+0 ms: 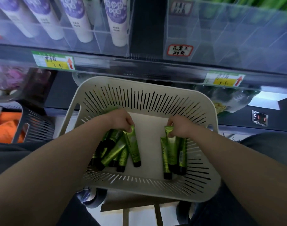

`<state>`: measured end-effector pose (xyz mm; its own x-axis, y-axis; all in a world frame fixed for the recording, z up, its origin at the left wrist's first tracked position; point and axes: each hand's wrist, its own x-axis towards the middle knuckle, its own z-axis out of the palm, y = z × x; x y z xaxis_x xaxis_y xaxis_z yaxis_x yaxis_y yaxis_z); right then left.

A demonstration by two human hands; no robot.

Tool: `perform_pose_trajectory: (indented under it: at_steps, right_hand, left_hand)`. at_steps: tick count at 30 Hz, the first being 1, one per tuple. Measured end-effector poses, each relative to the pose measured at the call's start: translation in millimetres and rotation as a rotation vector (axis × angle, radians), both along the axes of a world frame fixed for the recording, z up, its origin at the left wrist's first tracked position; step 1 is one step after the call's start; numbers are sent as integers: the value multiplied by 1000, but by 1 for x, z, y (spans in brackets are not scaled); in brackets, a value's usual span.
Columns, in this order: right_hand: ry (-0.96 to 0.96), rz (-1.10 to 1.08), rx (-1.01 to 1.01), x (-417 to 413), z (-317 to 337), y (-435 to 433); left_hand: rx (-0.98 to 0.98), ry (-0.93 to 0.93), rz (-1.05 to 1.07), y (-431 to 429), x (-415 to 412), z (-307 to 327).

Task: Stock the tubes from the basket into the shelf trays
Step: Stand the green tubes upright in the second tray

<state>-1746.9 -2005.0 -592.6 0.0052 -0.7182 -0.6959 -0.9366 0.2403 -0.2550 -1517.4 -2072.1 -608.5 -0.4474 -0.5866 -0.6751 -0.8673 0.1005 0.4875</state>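
The shelving [139, 66] is filling the view beyond the far rim of the cream slotted basket [144, 82], which is sitting low in front of the person. Above and to the right of the basket, a clear divided tray [229, 38] is showing compartments with nothing visible inside them, so that is likely where the stock is going. Above and to the left of the basket, another clear tray [97, 39] is already holding purple-and-white tubes [116, 22]. A dark grey crate [33, 126] is standing just left of the basket. Both bare forearms are reaching down into the basket. The left hand [121, 119] is curling its fingers around the crimped end of one green tube [133, 144] at the edge of the left-hand pile [113, 150], and the right hand [180, 126] is pinching the crimped end of another green tube [171, 145] beside a few more [182, 157] lying against the basket's right wall. Judging by this, the stocking is sitting at an early stage: roughly a dozen green tubes are lying in the basket, none is showing in the tray above, and the two gripped tubes are only being picked up, not yet lifted clear. A handwritten label [180, 50] is marking the empty tray's front, and yellow price tags [55, 62] are lining the shelf edge above the basket.
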Motion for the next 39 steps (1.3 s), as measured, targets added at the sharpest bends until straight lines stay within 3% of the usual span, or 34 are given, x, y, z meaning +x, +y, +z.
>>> perform_pose_trajectory:
  at_steps: [10,20,33,39]
  right_hand:
    - [-112,-58,-74,4,36,17]
    - [-463,-264,-236,-2,98,28]
    - [-555,-227,-487,-23,198,31]
    - [-608,-272,-569,-30,237,23]
  left_hand:
    - [-83,78,0,40,-19,45]
    - [-308,89,-40,45,-30,128]
    - [-682,130,-148,46,-59,231]
    - [-790,201,-103,41,-72,273]
